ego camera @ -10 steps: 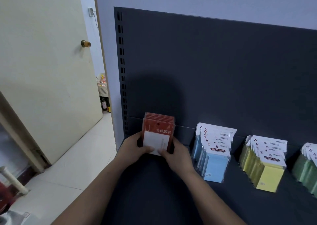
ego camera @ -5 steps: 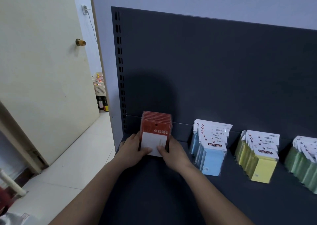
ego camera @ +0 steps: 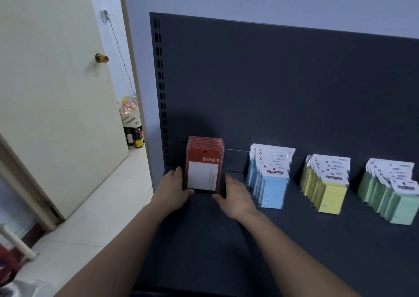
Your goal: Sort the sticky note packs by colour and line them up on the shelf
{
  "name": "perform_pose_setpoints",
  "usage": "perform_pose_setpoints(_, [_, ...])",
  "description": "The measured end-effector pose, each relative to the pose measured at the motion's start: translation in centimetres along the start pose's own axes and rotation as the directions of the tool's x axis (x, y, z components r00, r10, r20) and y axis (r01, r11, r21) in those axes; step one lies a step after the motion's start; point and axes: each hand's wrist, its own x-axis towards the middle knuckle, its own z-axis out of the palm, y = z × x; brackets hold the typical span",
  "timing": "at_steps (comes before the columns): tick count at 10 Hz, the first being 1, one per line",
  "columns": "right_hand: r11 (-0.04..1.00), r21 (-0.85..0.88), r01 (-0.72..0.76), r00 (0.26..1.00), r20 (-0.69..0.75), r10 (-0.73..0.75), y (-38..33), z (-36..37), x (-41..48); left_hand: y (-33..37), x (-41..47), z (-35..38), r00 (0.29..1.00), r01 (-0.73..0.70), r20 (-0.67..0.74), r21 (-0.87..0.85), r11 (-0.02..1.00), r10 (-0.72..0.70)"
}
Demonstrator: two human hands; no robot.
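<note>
I had the red packs [ego camera: 204,160] standing upright at the left end of the shelf [ego camera: 204,240], close to the rear panel [ego camera: 272,92]. I clamped them from both sides, my left grip [ego camera: 173,190] along one edge and my right grip [ego camera: 235,197] along the other, each thumb hooked at a bottom front corner. That squeeze, I judged, squared the stack so it would line up with the blue packs [ego camera: 269,181], yellow packs [ego camera: 326,188] and green packs [ego camera: 390,197] ranged to its right, each colour separate.
</note>
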Motion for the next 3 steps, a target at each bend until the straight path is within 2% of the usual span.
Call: perform_pose_setpoints(3, [0.971,-0.220,0.094,0.991,0.114,-0.070,1.0,-2.0,-5.9,2.4,-6.4,-0.6,0.994,-0.058,-0.073,0.333,0.941,0.087])
